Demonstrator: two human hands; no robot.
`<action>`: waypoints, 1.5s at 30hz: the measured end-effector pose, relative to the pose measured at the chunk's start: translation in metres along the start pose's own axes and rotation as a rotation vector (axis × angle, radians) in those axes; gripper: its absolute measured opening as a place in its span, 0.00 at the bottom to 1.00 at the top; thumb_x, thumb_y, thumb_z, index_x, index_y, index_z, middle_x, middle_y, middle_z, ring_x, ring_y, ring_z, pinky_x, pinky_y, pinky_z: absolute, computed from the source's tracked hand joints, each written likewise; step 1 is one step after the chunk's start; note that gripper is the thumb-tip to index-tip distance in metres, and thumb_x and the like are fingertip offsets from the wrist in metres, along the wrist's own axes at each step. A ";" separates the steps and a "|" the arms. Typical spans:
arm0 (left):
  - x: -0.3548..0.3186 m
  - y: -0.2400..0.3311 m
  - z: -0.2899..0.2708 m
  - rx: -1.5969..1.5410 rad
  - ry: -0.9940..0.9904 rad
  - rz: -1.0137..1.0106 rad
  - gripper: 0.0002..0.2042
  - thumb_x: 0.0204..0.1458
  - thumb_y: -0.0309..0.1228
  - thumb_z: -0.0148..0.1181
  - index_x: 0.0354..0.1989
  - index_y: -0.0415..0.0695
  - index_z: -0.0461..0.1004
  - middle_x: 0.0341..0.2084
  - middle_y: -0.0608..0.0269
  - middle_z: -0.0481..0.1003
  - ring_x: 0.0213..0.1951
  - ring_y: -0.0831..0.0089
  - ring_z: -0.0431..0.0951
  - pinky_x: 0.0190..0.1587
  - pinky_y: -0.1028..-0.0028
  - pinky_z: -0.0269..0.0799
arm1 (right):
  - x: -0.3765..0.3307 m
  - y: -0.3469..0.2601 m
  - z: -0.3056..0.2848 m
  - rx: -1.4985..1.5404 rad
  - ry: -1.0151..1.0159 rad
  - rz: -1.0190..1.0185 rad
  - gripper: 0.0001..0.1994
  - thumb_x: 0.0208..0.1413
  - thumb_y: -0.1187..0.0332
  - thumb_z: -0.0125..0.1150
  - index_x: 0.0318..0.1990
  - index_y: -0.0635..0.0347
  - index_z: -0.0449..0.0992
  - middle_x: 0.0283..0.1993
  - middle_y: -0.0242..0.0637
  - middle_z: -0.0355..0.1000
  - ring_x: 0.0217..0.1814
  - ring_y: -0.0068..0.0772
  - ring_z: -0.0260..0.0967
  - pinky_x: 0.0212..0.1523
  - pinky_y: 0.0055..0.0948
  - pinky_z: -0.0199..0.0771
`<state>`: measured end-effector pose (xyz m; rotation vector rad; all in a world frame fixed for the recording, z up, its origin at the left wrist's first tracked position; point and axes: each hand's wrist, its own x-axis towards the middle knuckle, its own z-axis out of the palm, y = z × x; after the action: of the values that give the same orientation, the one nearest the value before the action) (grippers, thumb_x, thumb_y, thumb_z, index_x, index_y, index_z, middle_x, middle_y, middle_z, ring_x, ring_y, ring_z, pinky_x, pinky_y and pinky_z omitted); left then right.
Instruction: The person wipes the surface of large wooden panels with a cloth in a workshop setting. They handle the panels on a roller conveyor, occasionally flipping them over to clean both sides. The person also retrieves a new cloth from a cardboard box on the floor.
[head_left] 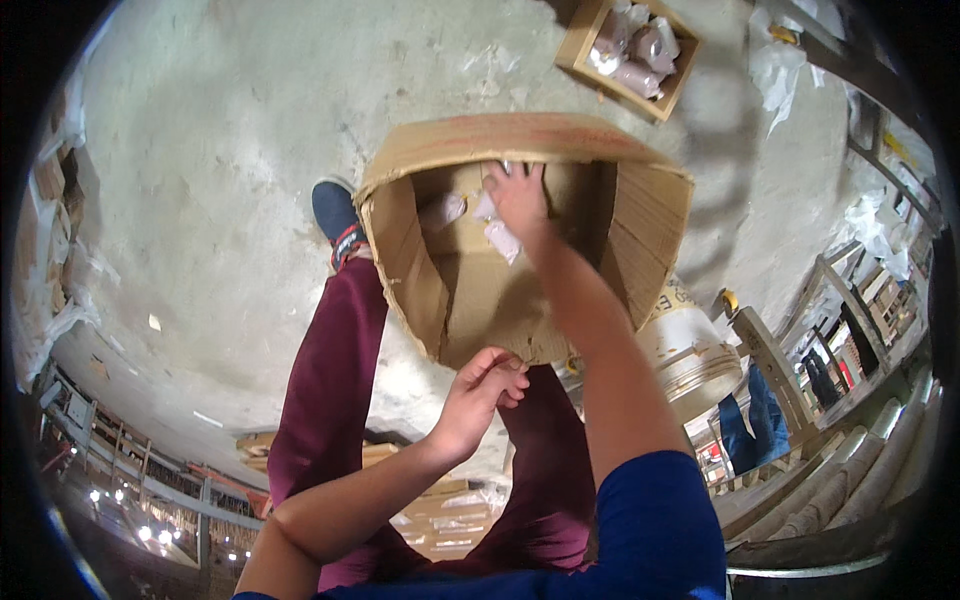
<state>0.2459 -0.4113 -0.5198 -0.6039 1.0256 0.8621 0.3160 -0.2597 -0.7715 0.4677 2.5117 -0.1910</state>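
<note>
A large open cardboard box (530,140) stands in front of me between my legs, its opening toward me. My right hand (520,205) reaches inside, fingers spread near the far wall. Beside and under that hand lie several small pale pink wrapped packets; one packet (503,240) is just below it, and another packet (443,211) lies by the left wall. My left hand (480,400) is at the box's near rim with its fingers curled closed. Whatever those fingers may hold is hidden.
A smaller box (575,50) with several similar wrapped pieces is on the floor at the far right. A white bucket (690,355) stands right of the large box. Metal frames and long rolls (840,480) line the right side. Flat cardboard (450,525) lies behind my legs.
</note>
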 end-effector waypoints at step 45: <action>-0.002 0.014 0.010 -0.040 -0.014 -0.070 0.05 0.57 0.31 0.50 0.34 0.43 0.69 0.26 0.66 0.71 0.29 0.77 0.72 0.33 0.76 0.67 | 0.012 0.033 0.024 0.621 0.023 0.299 0.32 0.34 0.57 0.66 0.53 0.51 0.70 0.58 0.41 0.64 0.62 0.53 0.56 0.62 0.44 0.54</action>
<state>0.2381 -0.3964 -0.5145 -0.6627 0.9706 0.8259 0.3317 -0.2310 -0.7991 1.0812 2.3289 -0.8581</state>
